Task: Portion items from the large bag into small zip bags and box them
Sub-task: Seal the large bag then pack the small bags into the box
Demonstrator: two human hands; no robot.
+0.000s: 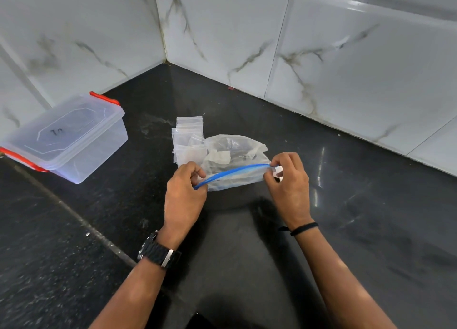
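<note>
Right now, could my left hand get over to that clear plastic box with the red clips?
Probably yes, once it lets go. The left hand is pinching the big clear zip bag's blue seal, and only bare black counter lies between it and the clear plastic box.

2 bare forearms enter from the 6 o'clock edge, neither with a sleeve in view. The left wrist wears a black wristwatch [158, 252] with a chunky textured strap, a silver buckle piece at its 5 o'clock side and a dark case at 10 o'clock. The right wrist carries a thin black band [303, 229], a short loose end sticking out toward 9 o'clock.
</note>
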